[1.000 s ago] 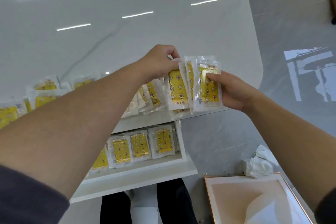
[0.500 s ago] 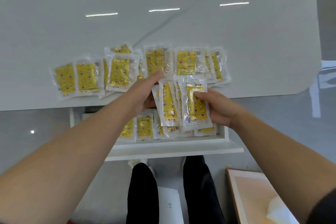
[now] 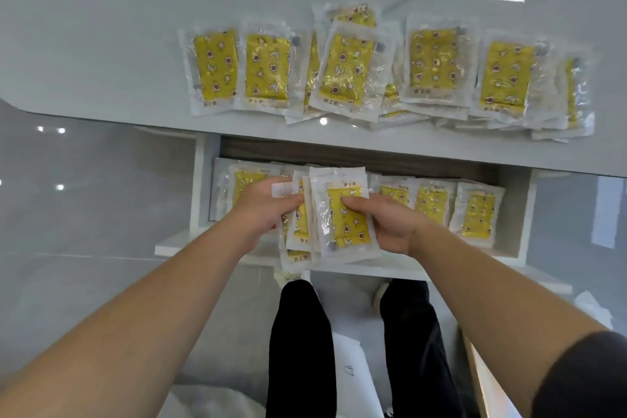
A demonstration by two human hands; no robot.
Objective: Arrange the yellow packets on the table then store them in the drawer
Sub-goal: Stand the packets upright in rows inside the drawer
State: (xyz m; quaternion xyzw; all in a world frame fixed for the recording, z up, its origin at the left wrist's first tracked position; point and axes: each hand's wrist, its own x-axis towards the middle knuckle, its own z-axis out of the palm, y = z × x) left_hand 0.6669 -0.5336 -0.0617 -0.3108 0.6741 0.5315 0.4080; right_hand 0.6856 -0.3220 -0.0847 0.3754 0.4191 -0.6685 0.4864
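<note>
Sticking out from under the near edge of the big white table [image 3: 101, 61], the drawer [image 3: 200, 200] is open. Up on the table lies a messy row of yellow packets [image 3: 342, 68]. Down in the drawer more packets [image 3: 475, 214] lie flat, side by side. Two hands hold one small bunch of packets [image 3: 342, 224] just above the middle of the drawer. Its long side points from the drawer front toward the table. The left hand [image 3: 261, 210] grips the left edge, and the right hand [image 3: 390, 224] pinches the right edge with its thumb in front. Both are just as near. The drawer floor is right below, so I think the bunch only has to go down. I cannot see the spot under it.
</note>
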